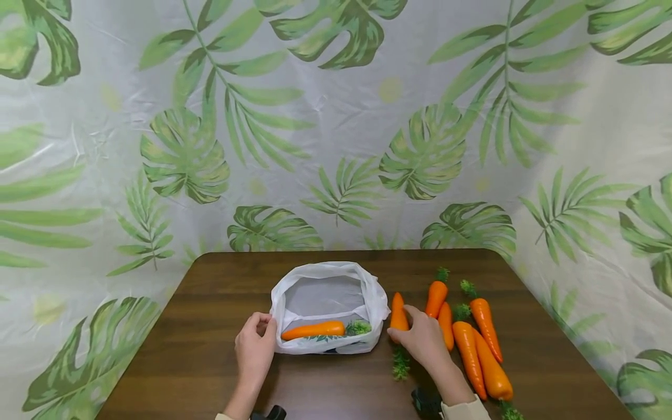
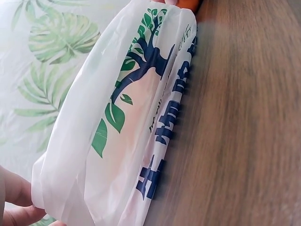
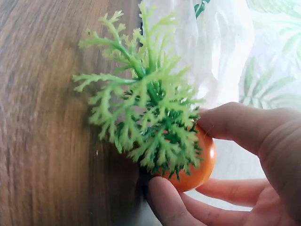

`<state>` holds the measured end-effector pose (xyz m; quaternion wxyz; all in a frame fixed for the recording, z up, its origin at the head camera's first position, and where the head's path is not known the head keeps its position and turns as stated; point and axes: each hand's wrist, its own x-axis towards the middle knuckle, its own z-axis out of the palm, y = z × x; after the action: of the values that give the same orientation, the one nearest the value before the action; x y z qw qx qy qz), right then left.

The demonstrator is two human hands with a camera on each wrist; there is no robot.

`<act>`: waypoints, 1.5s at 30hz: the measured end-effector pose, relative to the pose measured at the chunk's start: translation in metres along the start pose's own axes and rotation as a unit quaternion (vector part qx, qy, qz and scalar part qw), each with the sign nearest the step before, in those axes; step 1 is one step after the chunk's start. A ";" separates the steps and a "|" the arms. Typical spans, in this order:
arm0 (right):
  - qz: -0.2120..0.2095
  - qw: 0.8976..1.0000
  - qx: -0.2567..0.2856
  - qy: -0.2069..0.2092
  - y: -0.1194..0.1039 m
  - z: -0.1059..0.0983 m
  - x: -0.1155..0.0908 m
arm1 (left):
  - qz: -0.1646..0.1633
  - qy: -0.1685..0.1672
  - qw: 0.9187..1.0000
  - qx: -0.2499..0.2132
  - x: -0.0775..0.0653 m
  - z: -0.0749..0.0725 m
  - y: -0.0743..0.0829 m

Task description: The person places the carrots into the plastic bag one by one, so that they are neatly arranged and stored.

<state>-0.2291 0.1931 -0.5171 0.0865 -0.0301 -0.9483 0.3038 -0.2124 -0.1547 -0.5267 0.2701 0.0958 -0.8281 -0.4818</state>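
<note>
A person's left hand (image 1: pixel 254 345) rests on a dark brown wooden worktop (image 1: pixel 210 326), its fingers (image 2: pixel 19 207) curled around the near left rim of a thin white plastic bag with a green and blue tree print (image 1: pixel 328 309). The bag lies open just beyond those fingers, and inside it, just past the fingertips, lies an orange plastic carrot with a green leafy top (image 1: pixel 314 330), on its side with the leaves pointing away from the left hand. In the left wrist view the printed side of the bag (image 2: pixel 131 122) fills the frame, pressed against the wood. The right hand (image 1: pixel 424 341) lies on the other side of the bag, its fingers (image 3: pixel 244 125) and thumb closed around the thick end of a second orange plastic carrot (image 1: pixel 398 313). This carrot lies on the worktop just beside the bag, its orange tip reaching out beyond the fingertips and its frilly green top (image 3: pixel 146 113) sticking out behind the palm, toward the person. Beyond the outer side of the right hand, near the knuckles, lies a loose cluster of five more orange plastic carrots (image 1: pixel 472 338), touching one another. A glossy white curtain printed with green palm leaves (image 1: pixel 336 128) hangs behind the worktop.
</note>
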 end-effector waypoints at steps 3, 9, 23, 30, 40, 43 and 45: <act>0.010 1.000 0.002 -0.001 0.000 0.001 0.000 | -0.005 -0.004 1.000 -0.002 -0.001 0.000 -0.001; 0.011 1.000 0.009 0.002 0.000 0.002 -0.001 | -0.012 -0.003 1.000 -0.001 0.000 -0.002 -0.004; 0.019 0.999 0.024 0.015 0.000 -0.002 0.001 | 0.013 0.004 1.000 0.014 0.001 0.001 0.002; 0.017 0.999 0.027 0.023 -0.001 -0.004 0.001 | 0.016 -0.002 0.998 0.057 -0.002 -0.003 0.004; 0.005 0.999 0.042 0.028 -0.007 -0.012 0.002 | -0.002 -0.009 0.997 0.075 -0.004 -0.005 0.005; 0.002 0.999 0.041 0.030 -0.008 -0.015 0.003 | -0.004 -0.012 0.997 0.075 -0.004 -0.005 0.005; 0.003 0.999 0.040 0.027 -0.009 -0.018 0.004 | -0.004 -0.014 0.997 0.076 -0.003 -0.005 0.006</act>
<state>-0.2297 0.1965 -0.4972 0.1128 -0.0377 -0.9327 0.3406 -0.2062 -0.1539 -0.5210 0.2479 0.1127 -0.8656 -0.4203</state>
